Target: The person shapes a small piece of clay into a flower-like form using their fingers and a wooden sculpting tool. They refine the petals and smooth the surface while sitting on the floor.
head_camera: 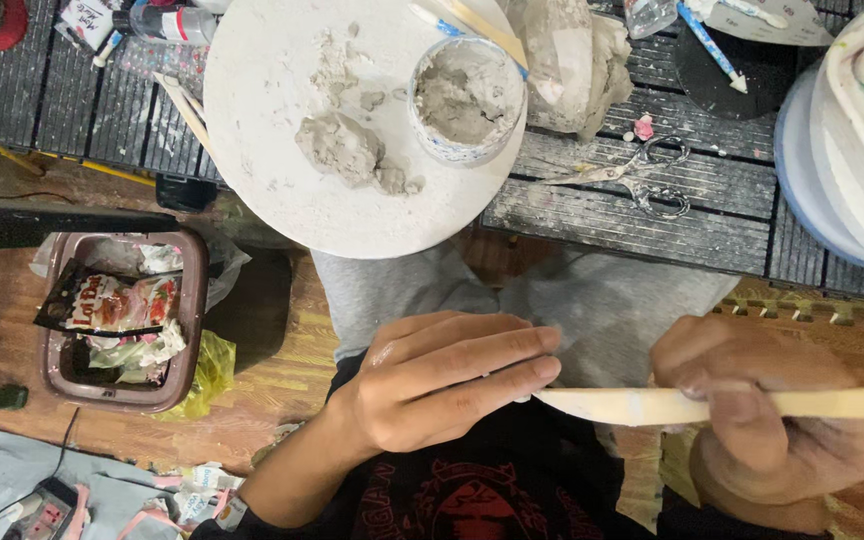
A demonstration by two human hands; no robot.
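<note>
Hands on one flat wooden modelling stick, over the lap.

One right hand grips the stick, fingers curled round it; one left hand, fingers pressed together and straight, touches its pale blade end. At twelve o'clock lie one round white board bearing one clay lump and one clay-filled cup; one pair of scissors at one o'clock; one brown bin at nine.

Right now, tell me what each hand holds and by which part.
The right hand grips a flat wooden stick along its shaft. The left hand touches its pale, pointed tip with its fingertips.
</note>
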